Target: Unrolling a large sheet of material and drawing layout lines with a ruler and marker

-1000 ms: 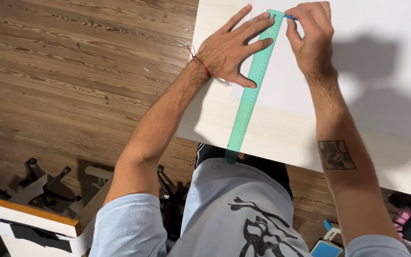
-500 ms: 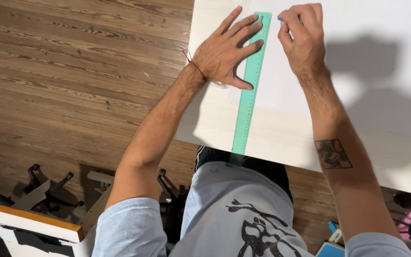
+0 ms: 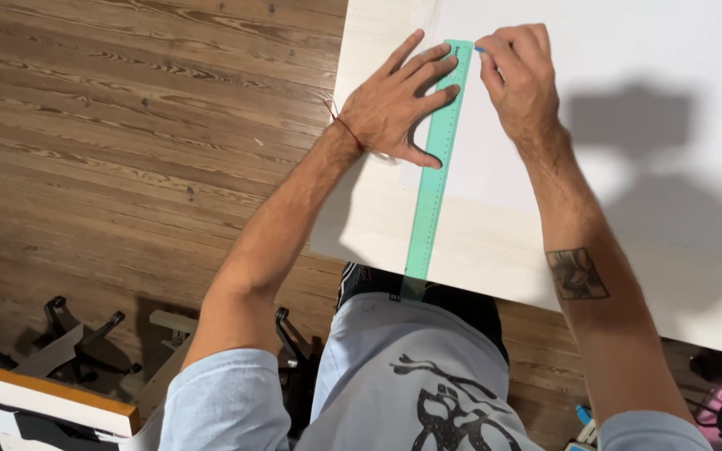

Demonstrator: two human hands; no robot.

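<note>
A long green ruler (image 3: 429, 199) lies on a large white sheet (image 3: 628, 92) on a pale table (image 3: 495, 250), its near end hanging over the table's front edge. My left hand (image 3: 394, 104) presses flat on the ruler's far part, fingers spread. My right hand (image 3: 520, 79) sits just right of the ruler's far end, fingers pinched on a small blue pen (image 3: 480, 50) whose tip touches the sheet beside the ruler's edge. Most of the pen is hidden in the hand.
Wooden plank floor (image 3: 127, 125) lies to the left of the table. A chair with a wooden top rail (image 3: 52, 401) and a wheeled chair base (image 3: 85, 334) stand at lower left. Small coloured items (image 3: 582, 418) lie on the floor at lower right.
The ruler's far end has swung slightly left, so it lies straighter. Both hands stay at its far end, the right hand still pinching the pen.
</note>
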